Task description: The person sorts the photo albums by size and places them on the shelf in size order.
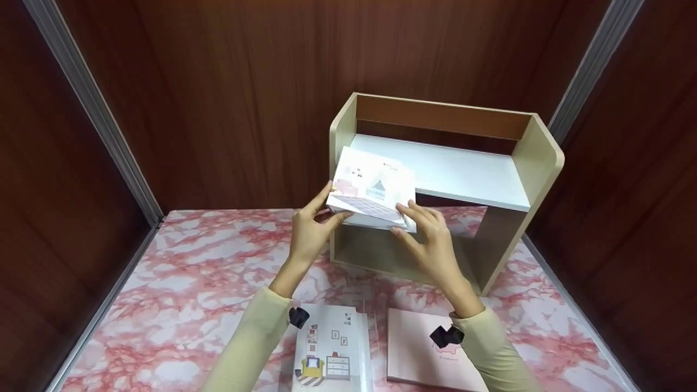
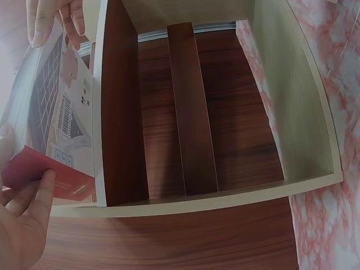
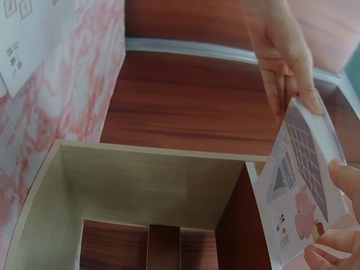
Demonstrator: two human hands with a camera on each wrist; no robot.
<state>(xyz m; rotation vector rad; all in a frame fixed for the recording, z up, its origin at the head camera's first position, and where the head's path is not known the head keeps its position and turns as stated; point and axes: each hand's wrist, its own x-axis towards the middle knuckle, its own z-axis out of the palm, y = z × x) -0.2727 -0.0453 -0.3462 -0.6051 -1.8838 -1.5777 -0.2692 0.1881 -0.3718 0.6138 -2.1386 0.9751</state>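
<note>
My left hand (image 1: 313, 234) and right hand (image 1: 435, 242) hold a white book (image 1: 365, 179) between them, at the left end of the upper board of a small two-tier shelf (image 1: 463, 166). Each hand pinches one side of it between thumb and fingers. The cover has pink furniture, a grey-purple grid and a barcode. A red flap (image 2: 48, 174) shows by the left fingers in the left wrist view. In the right wrist view the book (image 3: 306, 180) tilts beside the shelf board, with its page edges facing the hands. Whether it rests on the board I cannot tell.
A white book or stack (image 1: 326, 348) with a yellow armchair drawing lies in front on the marbled pink tabletop (image 1: 190, 283). A pink book (image 1: 414, 348) lies to its right, partly behind the right sleeve. Brown wooden panels (image 1: 245, 109) enclose the table.
</note>
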